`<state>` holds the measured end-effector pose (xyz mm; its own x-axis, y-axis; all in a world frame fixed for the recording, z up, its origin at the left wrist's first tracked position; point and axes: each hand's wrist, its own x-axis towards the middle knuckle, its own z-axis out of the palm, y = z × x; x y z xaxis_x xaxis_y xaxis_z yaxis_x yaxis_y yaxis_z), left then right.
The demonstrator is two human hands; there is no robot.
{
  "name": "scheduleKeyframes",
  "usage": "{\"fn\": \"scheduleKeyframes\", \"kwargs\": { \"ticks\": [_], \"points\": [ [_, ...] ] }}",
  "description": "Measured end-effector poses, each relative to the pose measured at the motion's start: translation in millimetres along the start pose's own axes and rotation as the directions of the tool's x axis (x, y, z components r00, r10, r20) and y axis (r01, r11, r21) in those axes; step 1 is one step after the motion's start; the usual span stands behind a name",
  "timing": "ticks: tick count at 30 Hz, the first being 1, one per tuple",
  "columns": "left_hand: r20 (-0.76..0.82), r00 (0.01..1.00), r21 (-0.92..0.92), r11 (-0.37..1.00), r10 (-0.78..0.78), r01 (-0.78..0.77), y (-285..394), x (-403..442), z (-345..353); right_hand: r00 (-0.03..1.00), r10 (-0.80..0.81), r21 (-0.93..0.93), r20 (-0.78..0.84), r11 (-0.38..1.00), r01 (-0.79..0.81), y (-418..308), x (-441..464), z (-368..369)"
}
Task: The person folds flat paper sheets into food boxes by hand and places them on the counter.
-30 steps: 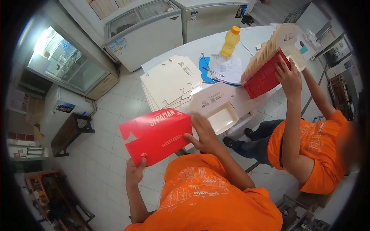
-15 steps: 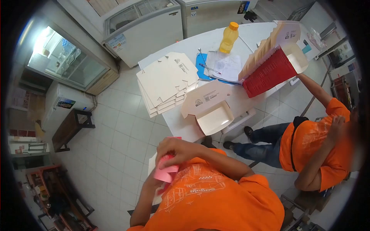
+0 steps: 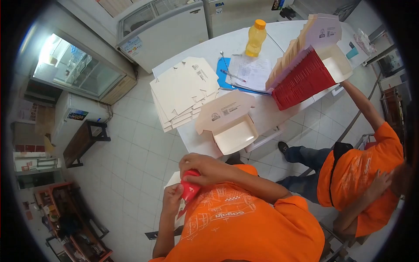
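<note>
A red and white carton [image 3: 189, 190] is held close against the front of my orange shirt, bent or partly folded. My left hand [image 3: 173, 196] grips its left side, thumb on the red face. Over its top and right side my right hand [image 3: 200, 168] is closed. The carton's lower part is mostly hidden. Beyond my hands, an open box [image 3: 235, 135] with a raised lid flap stands at the table edge. A stack of flat white cartons [image 3: 185, 85] lies to its left.
On the white table [image 3: 203, 43] are a nested row of red boxes [image 3: 303, 81], papers [image 3: 251, 72] with a pen on a blue clipboard, and a yellow bottle [image 3: 256, 38]. A co-worker in orange [image 3: 358, 174] stands at the right, one arm reaching toward the boxes. Freezers stand behind.
The red carton, earlier held out broad and flat, has come in to my shirt and is bent up between my hands. The co-worker's hands have left the red row's face; one is now near their head.
</note>
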<state>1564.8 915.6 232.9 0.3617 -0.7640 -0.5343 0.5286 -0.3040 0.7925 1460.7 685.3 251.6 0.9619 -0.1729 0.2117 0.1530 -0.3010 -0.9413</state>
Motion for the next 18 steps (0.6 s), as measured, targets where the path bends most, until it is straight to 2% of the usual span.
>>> {"fn": "scheduleKeyframes", "kwargs": {
  "ticks": [1,4,5,7,10,11,13,14,15,16,18],
  "points": [
    [-0.014,0.996,0.02,0.995,0.094,-0.093,-4,4,-3,0.999,-0.037,0.043,-0.035,0.998,0.039,5,0,2],
    [-0.103,0.979,0.111,0.98,0.176,-0.164,1,6,15,0.992,-0.083,0.011,-0.09,0.996,0.084,13,4,3],
    [-0.084,0.975,0.08,0.976,0.208,-0.201,-9,10,7,0.992,-0.054,0.007,-0.112,0.998,0.055,12,4,2],
    [-0.101,0.969,0.16,0.965,0.224,-0.206,8,8,18,0.988,-0.003,-0.005,-0.156,1.0,0.002,3,6,-6],
    [-0.098,0.962,0.21,0.95,0.256,-0.231,10,8,28,0.986,-0.165,0.14,-0.021,0.976,0.166,7,6,-15],
    [-0.089,0.96,0.215,0.946,0.265,-0.241,8,8,31,0.978,-0.197,0.083,-0.073,0.976,0.203,7,5,-15],
    [-0.027,0.985,0.244,0.957,0.17,-0.158,16,7,47,0.949,-0.262,-0.035,-0.176,0.965,0.26,7,3,-10],
    [0.0,0.993,0.259,0.959,0.121,-0.117,19,6,52,0.932,-0.29,-0.036,-0.219,0.957,0.289,4,3,-6],
    [0.005,0.977,0.304,0.931,0.212,-0.203,14,12,53,0.911,-0.321,-0.042,-0.26,0.946,0.322,-1,5,-2],
    [-0.069,0.962,0.228,0.943,0.264,-0.242,14,13,51,0.885,-0.352,-0.05,-0.304,0.934,0.354,-4,5,2],
    [-0.217,0.914,0.082,0.939,0.344,-0.334,28,18,53,0.83,-0.353,-0.215,-0.431,0.934,0.285,1,-5,2]
  ]
}}
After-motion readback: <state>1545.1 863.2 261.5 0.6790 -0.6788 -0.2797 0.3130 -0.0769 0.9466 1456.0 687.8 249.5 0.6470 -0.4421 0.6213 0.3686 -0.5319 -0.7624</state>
